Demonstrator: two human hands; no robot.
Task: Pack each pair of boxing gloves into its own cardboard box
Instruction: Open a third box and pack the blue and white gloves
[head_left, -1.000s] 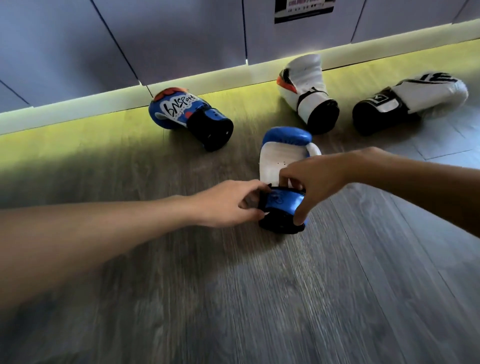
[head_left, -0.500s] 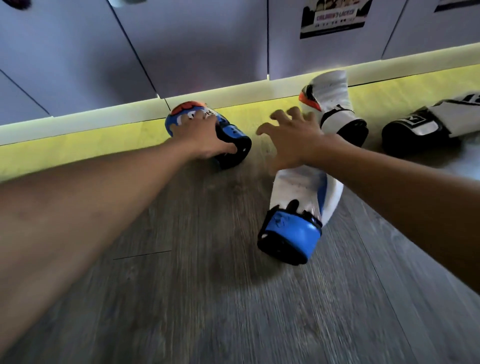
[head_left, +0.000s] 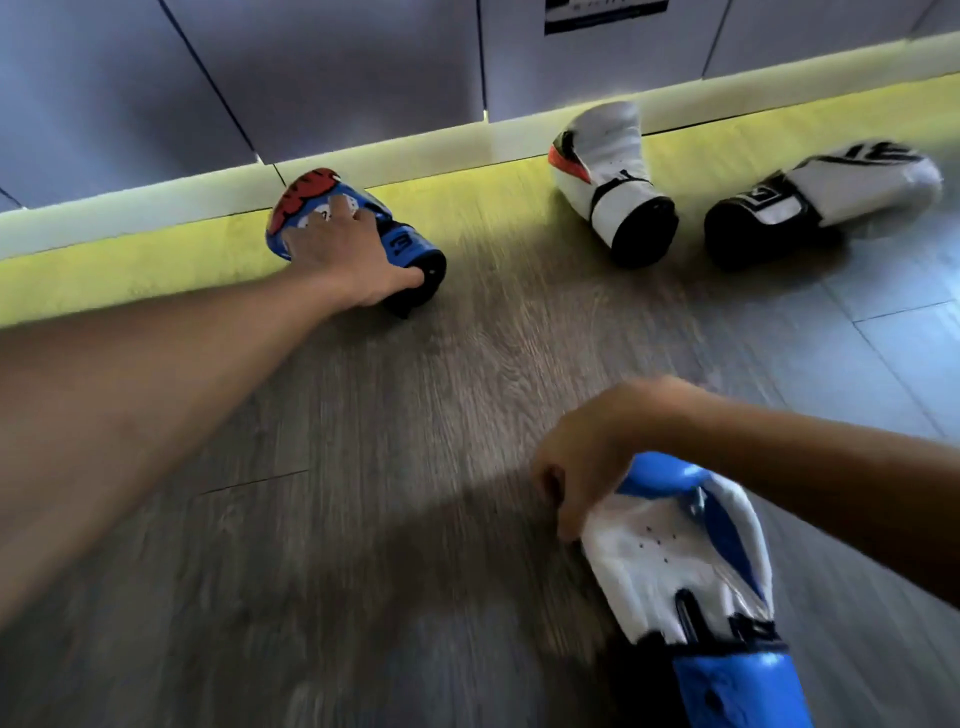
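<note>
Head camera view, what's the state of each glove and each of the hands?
blue and red glove: on the floor, gripped by the left hand.
blue and white glove: gripped at its padded end by the right hand.
white and orange glove: lying on the floor, untouched.
black and white glove: lying on the floor, untouched.
left hand: holding a glove.
right hand: holding a glove.

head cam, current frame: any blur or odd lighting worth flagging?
Head view: motion blur smears the near floor and the right hand gripping the blue and white glove; the left hand gripping the blue graphic glove is sharper; a yellow-green glow runs along the baseboard; a dark shadow lies beside the right hand.
</note>
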